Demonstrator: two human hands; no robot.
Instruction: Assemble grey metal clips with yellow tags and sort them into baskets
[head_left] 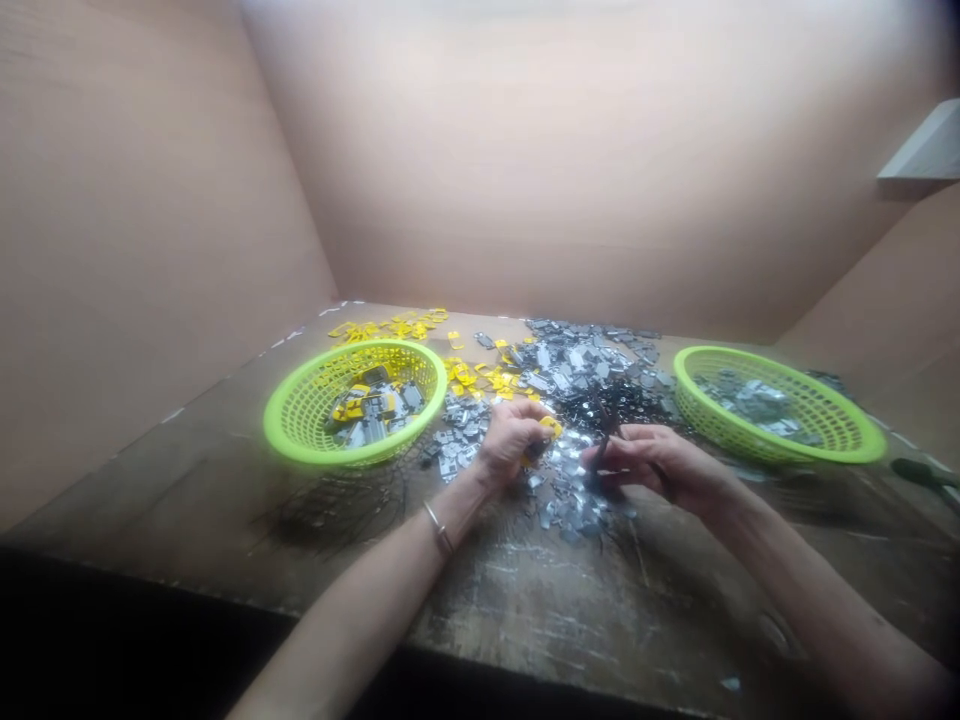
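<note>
My left hand [511, 440], a metal bangle on its wrist, is closed on a small yellow plastic piece [551, 427] that sticks out past the thumb. A darker part shows below the thumb, too blurred to name. To its right, my right hand [651, 462] grips a dark slim tool [602, 435] that points up and away; its exact kind is hard to make out. Under and between the hands lie shiny metal bits [574, 500]. Just beyond them is a heap of small black parts [619, 403].
On the worn wooden table [540, 610], a green basket [277, 430] at left holds yellow and grey pieces. Another green basket [862, 440] at right contains grey plates. Grey plates [581, 355] and yellow pieces [405, 325] are strewn at the back. Walls [525, 200] enclose the table.
</note>
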